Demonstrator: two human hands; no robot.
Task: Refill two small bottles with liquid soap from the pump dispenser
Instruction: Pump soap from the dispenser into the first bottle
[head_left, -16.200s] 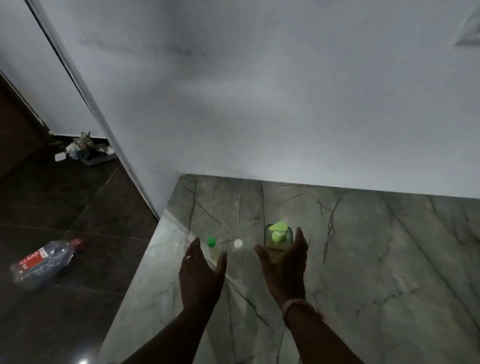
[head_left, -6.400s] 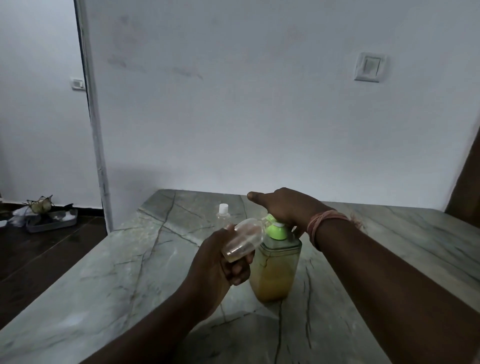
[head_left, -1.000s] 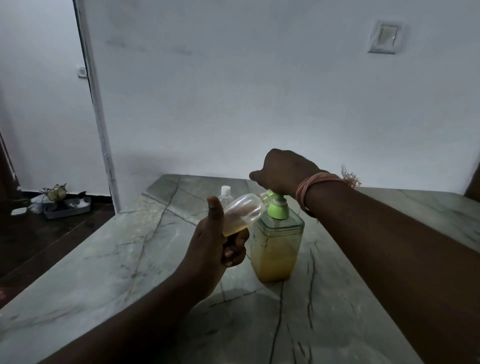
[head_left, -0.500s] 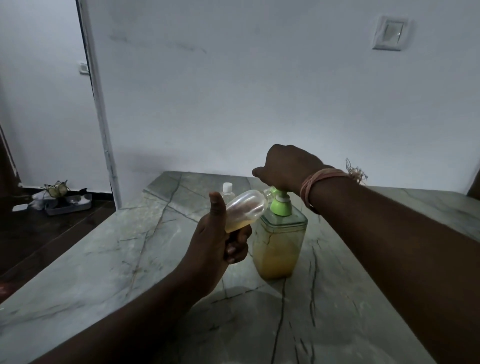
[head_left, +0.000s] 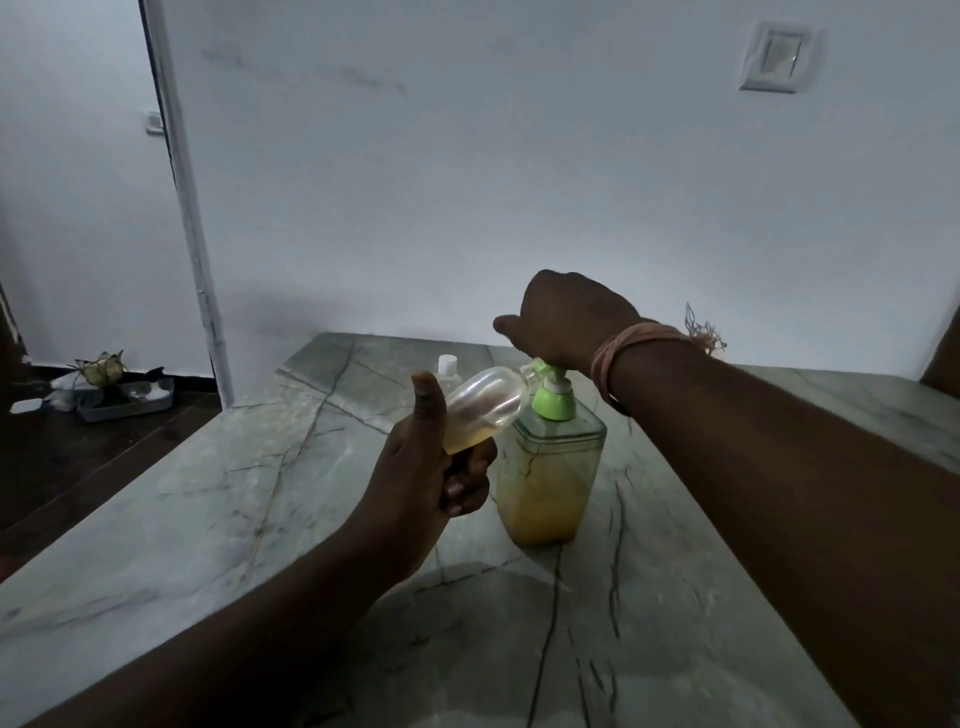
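Small bottle (head_left: 480, 408), gripped in the left hand (head_left: 426, 483), slants mouth-up toward the pump dispenser (head_left: 550, 457) spout beneath the right hand (head_left: 566, 319), whose curled fingers press the pump head.

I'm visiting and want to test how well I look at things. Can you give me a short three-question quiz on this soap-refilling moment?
1. True or false: the left hand holds the small clear bottle tilted, its mouth at the spout of the pump dispenser.
2. What does the right hand rest on? A) the pump head B) the wall switch C) the capped bottle
3. What colour is the capped bottle's cap?

Key: 1 true; 2 A; 3 white.
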